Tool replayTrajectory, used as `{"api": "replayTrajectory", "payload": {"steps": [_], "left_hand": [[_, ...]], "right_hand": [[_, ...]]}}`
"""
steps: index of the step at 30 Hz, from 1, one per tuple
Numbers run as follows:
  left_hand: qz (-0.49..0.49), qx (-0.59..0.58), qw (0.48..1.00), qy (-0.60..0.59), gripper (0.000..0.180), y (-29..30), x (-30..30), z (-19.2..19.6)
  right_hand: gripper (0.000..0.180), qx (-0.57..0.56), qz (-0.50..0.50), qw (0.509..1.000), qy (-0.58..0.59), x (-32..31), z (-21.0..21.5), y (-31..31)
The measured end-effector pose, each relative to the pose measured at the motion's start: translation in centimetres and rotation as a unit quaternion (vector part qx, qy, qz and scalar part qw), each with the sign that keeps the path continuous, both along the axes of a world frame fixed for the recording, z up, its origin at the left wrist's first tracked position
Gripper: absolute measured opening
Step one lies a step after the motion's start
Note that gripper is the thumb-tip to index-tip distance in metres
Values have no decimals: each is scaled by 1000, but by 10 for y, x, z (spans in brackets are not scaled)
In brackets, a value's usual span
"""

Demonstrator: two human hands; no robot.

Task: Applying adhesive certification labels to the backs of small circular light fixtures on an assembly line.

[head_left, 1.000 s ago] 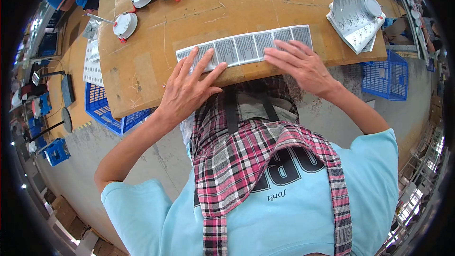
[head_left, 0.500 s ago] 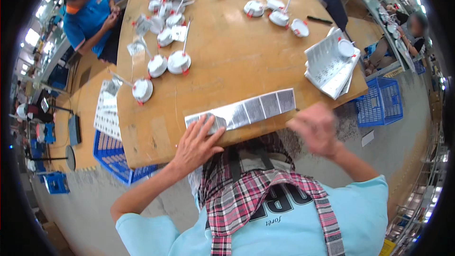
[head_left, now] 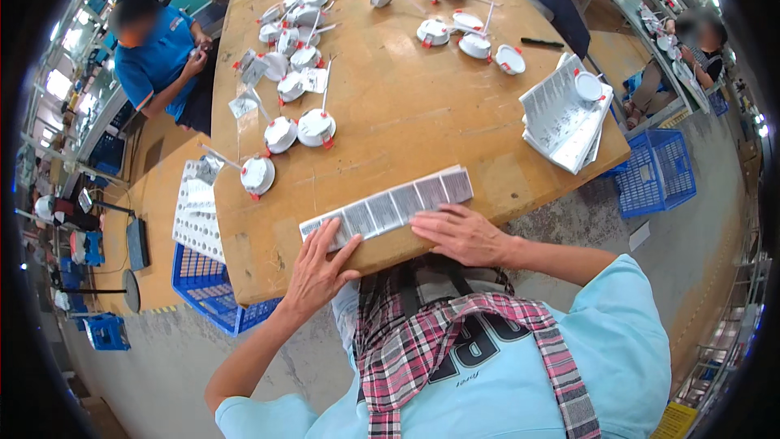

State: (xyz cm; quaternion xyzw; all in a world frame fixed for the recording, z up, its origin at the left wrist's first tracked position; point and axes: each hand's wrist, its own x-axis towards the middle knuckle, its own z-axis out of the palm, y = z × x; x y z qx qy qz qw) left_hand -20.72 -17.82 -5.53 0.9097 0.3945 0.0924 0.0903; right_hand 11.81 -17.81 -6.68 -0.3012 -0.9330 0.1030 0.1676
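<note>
A long, narrow printed paper strip, with grey text panels and seemingly folded, lies near the table's front edge. On its left end rests my left hand, fingers spread and pressing lightly, so that end is partly covered. My right hand lies along the strip's near edge toward the right end, its fingers stretched out flat. Neither hand grips anything. To the right sits a stack of folded printed sheets, with a round white lamp on top.
Several round white lamps with red clips stand at the table's left and far side. A black pen-like object lies at the right. Blue crates stand on the floor both sides. A person in blue is at the left.
My right hand came in from beyond the table's front edge and down onto the strip. The strip has shifted left, and my left hand stays on its left end.
</note>
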Motion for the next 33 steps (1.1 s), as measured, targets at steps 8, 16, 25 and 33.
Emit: {"api": "replayTrajectory", "payload": {"steps": [8, 16, 25, 33], "left_hand": [[13, 20, 999, 31, 58, -13, -25, 4], [119, 39, 990, 68, 54, -50, -65, 20], [34, 69, 989, -129, 52, -26, 26, 31], [-51, 129, 989, -44, 42, 24, 53, -17]], "right_hand": [[47, 0, 1, 1000, -9, 0, 4, 2], [47, -51, -14, 999, -2, -2, 11, -7], [39, -20, -15, 998, 59, -7, 9, -2], [41, -59, -73, 987, 130, 7, 6, -4]]}}
